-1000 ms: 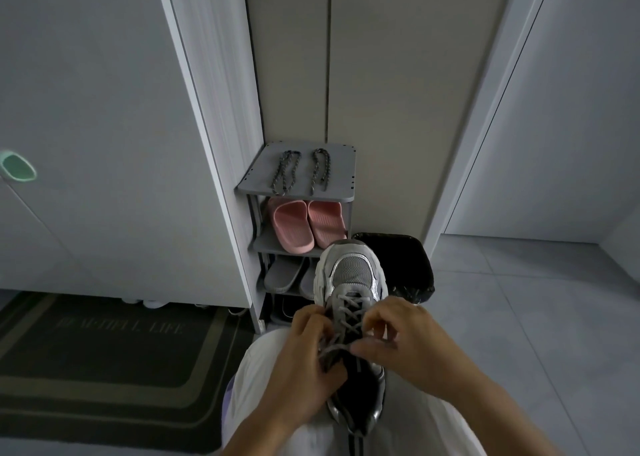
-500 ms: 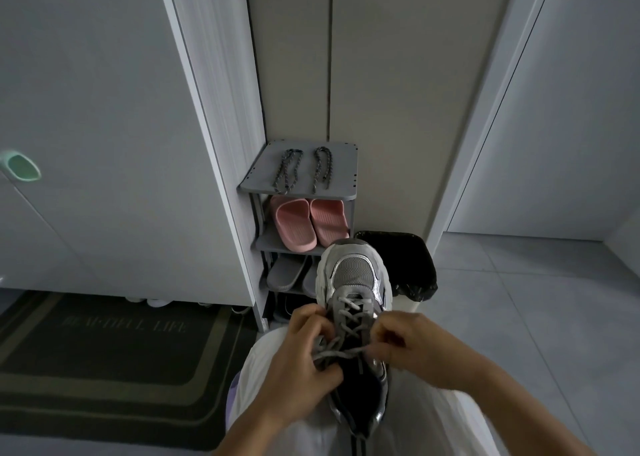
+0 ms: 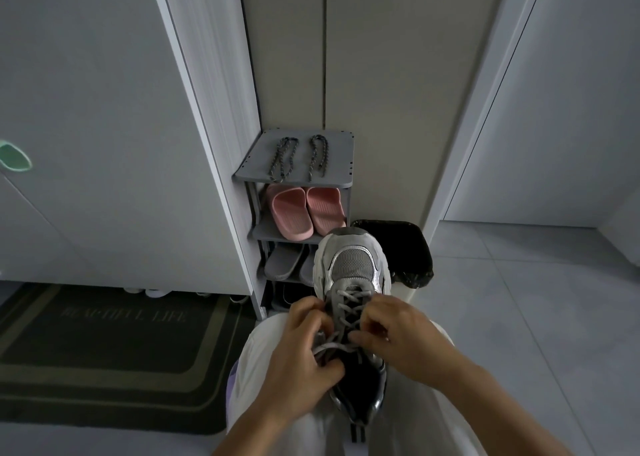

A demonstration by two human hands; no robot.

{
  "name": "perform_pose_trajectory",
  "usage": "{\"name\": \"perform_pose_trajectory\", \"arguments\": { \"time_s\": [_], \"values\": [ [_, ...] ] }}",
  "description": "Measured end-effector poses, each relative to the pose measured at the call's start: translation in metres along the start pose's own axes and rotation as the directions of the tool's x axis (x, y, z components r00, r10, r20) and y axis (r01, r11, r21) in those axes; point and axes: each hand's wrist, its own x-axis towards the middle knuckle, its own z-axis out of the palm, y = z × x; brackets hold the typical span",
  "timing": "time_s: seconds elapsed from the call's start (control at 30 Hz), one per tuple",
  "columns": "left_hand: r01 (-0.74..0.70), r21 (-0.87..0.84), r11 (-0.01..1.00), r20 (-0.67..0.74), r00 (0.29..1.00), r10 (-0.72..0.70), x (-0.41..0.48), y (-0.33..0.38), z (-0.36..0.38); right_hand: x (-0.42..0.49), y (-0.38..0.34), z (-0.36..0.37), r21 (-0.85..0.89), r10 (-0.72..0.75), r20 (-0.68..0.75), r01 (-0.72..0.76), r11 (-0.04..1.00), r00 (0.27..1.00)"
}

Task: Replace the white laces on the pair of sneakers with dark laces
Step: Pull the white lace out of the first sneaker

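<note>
Sneaker (image 3: 350, 270) on lap (image 3: 263, 362), toe pointing far, white lace (image 3: 347, 298) threaded through it.
Left hand (image 3: 303, 351) and right hand (image 3: 398, 334) at near end of lacing, fingers curled, each pinching white lace; dark laces (image 3: 284, 159) side by side atop shoe rack (image 3: 343, 151), far beyond toe, above pink slippers (image 3: 304, 213).

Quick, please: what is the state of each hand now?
Left hand: pinches the white lace on the sneaker.
Right hand: pinches the white lace too.
</note>
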Motion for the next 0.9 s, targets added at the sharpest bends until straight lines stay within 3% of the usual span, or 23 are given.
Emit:
{"name": "perform_pose_trajectory", "arguments": {
  "time_s": [0.17,0.3,0.43,0.6,0.73,0.9],
  "values": [
    [-0.062,-0.024,0.998,-0.033,0.998,0.061,-0.012,0.003,-0.002,-0.011,-0.007,-0.002,0.009,0.077,0.059,-0.078,0.997,0.995],
    [-0.080,0.019,0.997,-0.003,0.997,0.081,-0.011,-0.001,-0.003,-0.013,0.008,-0.008,0.299,0.300,0.002,-0.287,0.910,0.954],
    [-0.084,0.045,0.995,0.059,0.995,0.081,-0.003,-0.001,-0.006,-0.014,0.035,-0.033,0.667,0.452,-0.122,-0.264,0.696,0.884],
    [-0.103,0.111,0.988,0.152,0.985,0.086,0.010,0.002,-0.014,-0.011,0.034,-0.017,0.411,0.293,0.016,-0.274,0.870,0.956],
    [-0.082,0.030,0.996,0.100,0.992,0.079,0.014,0.000,-0.016,-0.007,0.025,-0.001,0.309,0.263,0.160,-0.302,0.902,0.951],
    [0.085,-0.272,0.959,0.104,0.993,-0.058,0.010,-0.001,-0.019,-0.011,0.031,-0.015,0.467,0.317,0.116,-0.334,0.819,0.941]
  ]
}}
